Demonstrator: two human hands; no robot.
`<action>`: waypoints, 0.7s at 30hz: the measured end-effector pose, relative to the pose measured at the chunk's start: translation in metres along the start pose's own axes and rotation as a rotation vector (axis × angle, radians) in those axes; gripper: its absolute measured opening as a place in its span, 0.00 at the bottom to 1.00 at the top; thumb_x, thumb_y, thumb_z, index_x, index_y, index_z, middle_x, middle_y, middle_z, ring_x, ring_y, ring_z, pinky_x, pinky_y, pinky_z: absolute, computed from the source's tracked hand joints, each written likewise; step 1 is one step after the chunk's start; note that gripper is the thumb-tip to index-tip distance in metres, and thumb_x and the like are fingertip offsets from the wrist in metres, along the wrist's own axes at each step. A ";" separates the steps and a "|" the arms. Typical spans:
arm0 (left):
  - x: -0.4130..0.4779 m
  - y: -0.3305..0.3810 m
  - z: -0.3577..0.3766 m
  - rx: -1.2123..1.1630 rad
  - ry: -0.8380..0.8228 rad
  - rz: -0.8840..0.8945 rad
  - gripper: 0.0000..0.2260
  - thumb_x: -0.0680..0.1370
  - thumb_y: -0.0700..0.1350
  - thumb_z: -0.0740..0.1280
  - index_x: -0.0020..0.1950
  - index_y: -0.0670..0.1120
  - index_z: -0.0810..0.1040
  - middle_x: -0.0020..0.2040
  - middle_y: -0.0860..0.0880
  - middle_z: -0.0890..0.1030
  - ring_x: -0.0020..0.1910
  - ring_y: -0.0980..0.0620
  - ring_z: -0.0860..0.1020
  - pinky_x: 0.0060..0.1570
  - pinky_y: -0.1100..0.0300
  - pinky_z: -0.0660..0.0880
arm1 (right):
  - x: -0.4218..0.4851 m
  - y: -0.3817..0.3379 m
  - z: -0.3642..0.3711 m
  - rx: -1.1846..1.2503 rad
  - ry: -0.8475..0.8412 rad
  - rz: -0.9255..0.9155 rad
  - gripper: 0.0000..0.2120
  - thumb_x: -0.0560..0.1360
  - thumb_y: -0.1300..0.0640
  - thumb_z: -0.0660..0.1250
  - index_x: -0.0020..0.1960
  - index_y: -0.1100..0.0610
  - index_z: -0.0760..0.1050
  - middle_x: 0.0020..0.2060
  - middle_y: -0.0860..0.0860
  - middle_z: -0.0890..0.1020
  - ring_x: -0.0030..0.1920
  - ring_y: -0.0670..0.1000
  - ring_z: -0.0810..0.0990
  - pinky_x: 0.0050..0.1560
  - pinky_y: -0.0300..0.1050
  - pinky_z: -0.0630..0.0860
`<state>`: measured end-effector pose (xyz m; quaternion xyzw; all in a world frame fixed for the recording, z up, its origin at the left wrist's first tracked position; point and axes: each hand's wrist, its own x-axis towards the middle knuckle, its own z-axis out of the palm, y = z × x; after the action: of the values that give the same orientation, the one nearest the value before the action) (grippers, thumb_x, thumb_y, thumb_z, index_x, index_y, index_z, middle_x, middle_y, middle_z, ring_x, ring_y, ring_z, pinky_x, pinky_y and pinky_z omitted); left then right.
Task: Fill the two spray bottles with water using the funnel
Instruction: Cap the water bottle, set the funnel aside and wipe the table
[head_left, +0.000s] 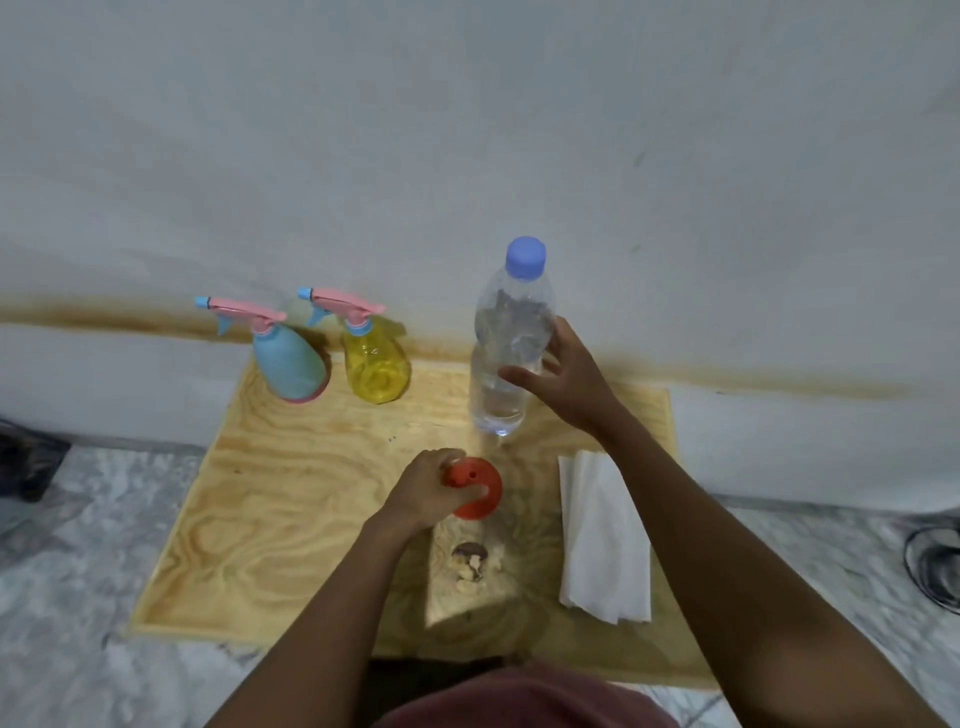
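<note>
We judge this the opening step. Our left hand (423, 488) curls round the spout of the orange funnel (480, 486), mouth-down at the centre. Our right hand (566, 379) is spread beside the capped water bottle (506, 353) at 1 o'clock. The blue spray bottle (288, 366) and yellow spray bottle (376, 366) at 11 o'clock need their heads unscrewed next. The plywood board (291, 493) lies on a marbled floor (78, 571) against a white wall (467, 130).

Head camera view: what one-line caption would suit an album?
Left hand grips the orange funnel, right hand reaches for the capped water bottle; blue spray bottle and yellow spray bottle stand behind.
</note>
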<state>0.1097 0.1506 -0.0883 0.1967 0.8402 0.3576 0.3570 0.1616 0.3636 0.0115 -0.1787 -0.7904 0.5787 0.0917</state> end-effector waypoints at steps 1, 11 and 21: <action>0.000 -0.001 0.004 0.026 0.008 0.027 0.24 0.64 0.56 0.79 0.58 0.50 0.82 0.52 0.50 0.83 0.51 0.53 0.81 0.55 0.58 0.76 | 0.003 0.000 -0.002 0.004 -0.006 0.008 0.36 0.68 0.52 0.79 0.70 0.51 0.66 0.64 0.47 0.78 0.64 0.45 0.78 0.67 0.54 0.74; 0.006 -0.006 0.010 0.111 0.199 0.045 0.13 0.74 0.49 0.74 0.57 0.48 0.85 0.54 0.51 0.77 0.54 0.50 0.77 0.58 0.53 0.75 | 0.016 -0.010 -0.005 -0.065 -0.009 -0.089 0.34 0.66 0.56 0.81 0.65 0.52 0.66 0.59 0.43 0.77 0.59 0.41 0.79 0.57 0.36 0.77; 0.061 0.024 -0.034 0.100 0.507 0.009 0.14 0.79 0.46 0.68 0.63 0.46 0.81 0.60 0.41 0.77 0.58 0.41 0.77 0.56 0.53 0.74 | 0.026 -0.007 0.014 -0.092 0.300 -0.118 0.35 0.65 0.50 0.81 0.64 0.55 0.66 0.57 0.50 0.79 0.57 0.49 0.80 0.56 0.47 0.81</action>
<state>0.0455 0.1862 -0.0816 0.1220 0.9186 0.3552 0.1232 0.1311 0.3592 0.0120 -0.2204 -0.8027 0.5022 0.2341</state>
